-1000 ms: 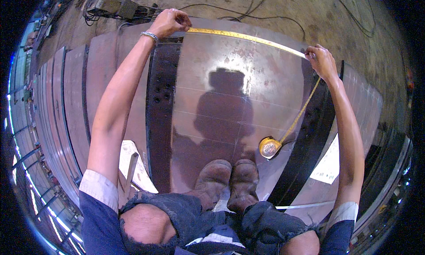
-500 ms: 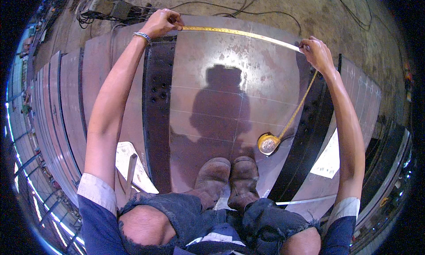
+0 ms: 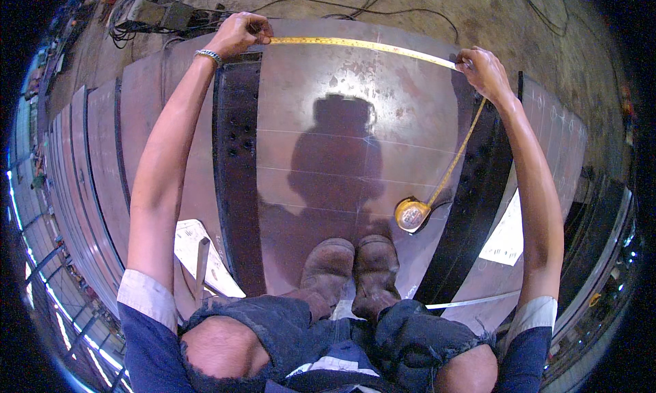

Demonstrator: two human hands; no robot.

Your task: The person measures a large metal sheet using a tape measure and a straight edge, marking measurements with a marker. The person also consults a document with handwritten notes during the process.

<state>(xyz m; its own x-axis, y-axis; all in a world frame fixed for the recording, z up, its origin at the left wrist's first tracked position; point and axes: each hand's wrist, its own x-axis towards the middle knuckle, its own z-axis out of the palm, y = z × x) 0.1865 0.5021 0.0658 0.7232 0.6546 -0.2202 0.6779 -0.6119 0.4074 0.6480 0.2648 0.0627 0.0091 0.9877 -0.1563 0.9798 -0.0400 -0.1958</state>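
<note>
A yellow tape measure's blade stretches across the far part of a large steel plate. My left hand is closed on the blade's end, above the top of a dark perforated steel strip. At the other side my right hand pinches the blade near the plate's far right edge. From there the blade bends back toward me to its yellow round case, which lies on the plate in front of my boots.
A second dark strip runs along the right side. White papers lie at right and a white sheet with a metal bar at left. Cables and a dark machine are on the floor beyond the plate.
The view has shifted slightly, so the plate, the tape case and both hands sit a little further left and up. Both hands keep their hold on the blade.
</note>
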